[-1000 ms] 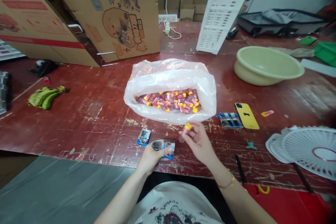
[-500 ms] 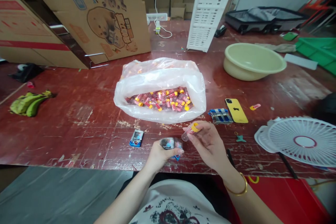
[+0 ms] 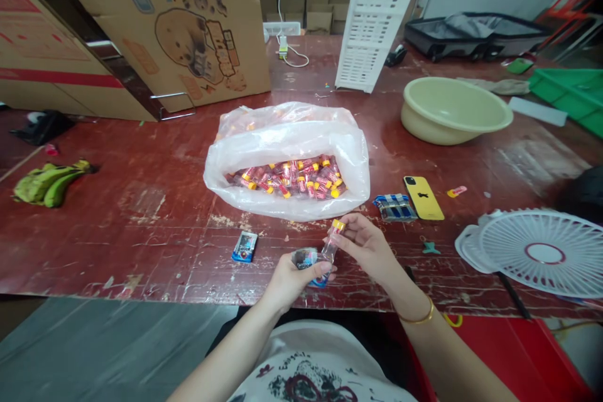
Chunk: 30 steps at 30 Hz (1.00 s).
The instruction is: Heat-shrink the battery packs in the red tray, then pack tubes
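My left hand (image 3: 293, 275) pinches a small glossy packet (image 3: 308, 259) near the table's front edge. My right hand (image 3: 365, 247) grips a small clear tube with a yellow cap (image 3: 332, 240), its lower end touching the packet. Just beyond them lies an open white plastic bag (image 3: 287, 144) holding several pink tubes with yellow caps (image 3: 292, 181). A second small packet (image 3: 245, 246) lies flat on the red table (image 3: 155, 220) to the left of my hands.
A yellow phone (image 3: 423, 197) and a blue packet (image 3: 394, 206) lie right of the bag. A cream basin (image 3: 455, 109), a white fan grille (image 3: 541, 252), a white crate (image 3: 377, 16), cardboard boxes (image 3: 188, 25) and bananas (image 3: 47, 181) ring the table.
My right hand has brought the capped tube down and left until it meets the packet in my left hand. The view also shifted slightly to the right.
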### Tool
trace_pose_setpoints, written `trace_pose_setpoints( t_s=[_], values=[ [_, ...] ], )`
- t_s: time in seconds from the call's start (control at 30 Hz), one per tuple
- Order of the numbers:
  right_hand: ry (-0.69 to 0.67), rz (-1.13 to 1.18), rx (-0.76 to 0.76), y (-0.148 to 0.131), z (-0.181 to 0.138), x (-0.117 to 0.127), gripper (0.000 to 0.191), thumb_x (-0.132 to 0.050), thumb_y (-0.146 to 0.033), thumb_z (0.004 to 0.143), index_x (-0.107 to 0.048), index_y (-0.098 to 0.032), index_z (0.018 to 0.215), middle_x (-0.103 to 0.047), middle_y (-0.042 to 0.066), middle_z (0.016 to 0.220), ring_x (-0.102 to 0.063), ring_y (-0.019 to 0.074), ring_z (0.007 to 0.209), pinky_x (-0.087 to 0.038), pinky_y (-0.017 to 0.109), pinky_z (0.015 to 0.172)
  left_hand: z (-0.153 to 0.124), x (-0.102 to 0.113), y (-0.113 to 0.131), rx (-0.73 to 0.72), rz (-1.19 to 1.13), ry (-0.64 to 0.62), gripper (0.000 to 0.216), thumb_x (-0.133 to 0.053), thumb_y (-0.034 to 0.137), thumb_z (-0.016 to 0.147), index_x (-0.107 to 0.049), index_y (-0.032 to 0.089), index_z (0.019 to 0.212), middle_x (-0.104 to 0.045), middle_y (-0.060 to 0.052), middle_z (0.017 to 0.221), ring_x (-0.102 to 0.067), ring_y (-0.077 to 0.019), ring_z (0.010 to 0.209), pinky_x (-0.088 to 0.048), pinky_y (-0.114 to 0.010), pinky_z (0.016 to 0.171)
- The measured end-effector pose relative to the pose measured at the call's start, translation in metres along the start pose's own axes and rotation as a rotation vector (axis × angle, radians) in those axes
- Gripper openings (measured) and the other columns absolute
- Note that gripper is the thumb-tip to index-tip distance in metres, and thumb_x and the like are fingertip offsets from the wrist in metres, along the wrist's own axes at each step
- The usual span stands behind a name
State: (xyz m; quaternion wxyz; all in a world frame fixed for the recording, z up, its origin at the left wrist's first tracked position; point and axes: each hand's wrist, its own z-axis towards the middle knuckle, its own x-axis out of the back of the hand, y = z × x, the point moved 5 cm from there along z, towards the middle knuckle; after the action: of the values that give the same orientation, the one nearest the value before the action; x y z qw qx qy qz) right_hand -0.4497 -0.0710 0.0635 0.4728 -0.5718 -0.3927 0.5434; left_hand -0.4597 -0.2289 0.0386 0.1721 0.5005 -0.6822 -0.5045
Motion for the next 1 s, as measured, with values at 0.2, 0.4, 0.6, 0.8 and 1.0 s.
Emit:
trace_pose_setpoints(
  t_s=[0.2,0.4,0.6,0.8,1.0],
  values=[
    [0.058,0.079,-0.059,0.005,-0.007,0.005,0.032,-0.078,-0.036,0.073,-0.054,-0.022,0.089,-0.073,0.004,0.091,-0.07,0.0196,0.084,-0.055,0.036,0.082,-0.001,-0.01,-0.005,0.13,-0.16,-0.017,0.043,-0.085,0.038,0.065,-0.072,0.008,0.094,-0.074,-0.017,0.098,-0.071,-0.0217,0.08,-0.056,-0.028,0.065],
    [0.152,0.094,0.006,0.002,-0.011,0.012,0.035,-0.08,-0.034,0.07,-0.052,-0.022,0.088,-0.072,0.002,0.091,-0.069,0.0186,0.086,-0.055,0.035,0.082,0.002,-0.009,-0.011,0.07,-0.088,-0.002,0.04,-0.081,0.042,0.07,-0.071,0.009,0.09,-0.076,-0.016,0.09,-0.072,-0.0187,0.071,-0.055,-0.024,0.062],
    [0.159,0.064,-0.084,0.005,-0.016,0.009,0.035,-0.073,-0.036,0.077,-0.043,-0.024,0.088,-0.062,-0.005,0.082,-0.056,0.0072,0.055,-0.044,0.021,0.05,0.005,-0.008,-0.012,0.003,-0.001,0.039,0.041,-0.073,0.049,0.076,-0.071,0.01,0.09,-0.076,-0.012,0.084,-0.072,-0.0192,0.072,-0.055,-0.024,0.064],
    [0.02,-0.114,-0.139,0.012,-0.019,0.003,0.041,-0.076,-0.033,0.071,-0.038,-0.023,0.082,-0.06,-0.005,0.079,-0.056,0.0099,0.062,-0.048,0.026,0.06,-0.001,-0.01,-0.004,0.034,0.008,-0.003,0.044,-0.073,0.051,0.076,-0.071,0.011,0.096,-0.076,-0.011,0.087,-0.072,-0.0189,0.075,-0.055,-0.024,0.065],
    [0.245,-0.143,-0.091,-0.001,-0.014,0.018,0.036,-0.054,-0.052,0.089,-0.036,-0.023,0.078,-0.046,-0.008,0.058,-0.04,0.0079,0.047,-0.033,0.022,0.046,-0.001,-0.008,-0.006,0.043,-0.022,-0.015,0.035,-0.089,0.033,0.058,-0.071,0.01,0.079,-0.072,-0.006,0.071,-0.069,-0.0155,0.066,-0.053,-0.022,0.062]
  ],
)
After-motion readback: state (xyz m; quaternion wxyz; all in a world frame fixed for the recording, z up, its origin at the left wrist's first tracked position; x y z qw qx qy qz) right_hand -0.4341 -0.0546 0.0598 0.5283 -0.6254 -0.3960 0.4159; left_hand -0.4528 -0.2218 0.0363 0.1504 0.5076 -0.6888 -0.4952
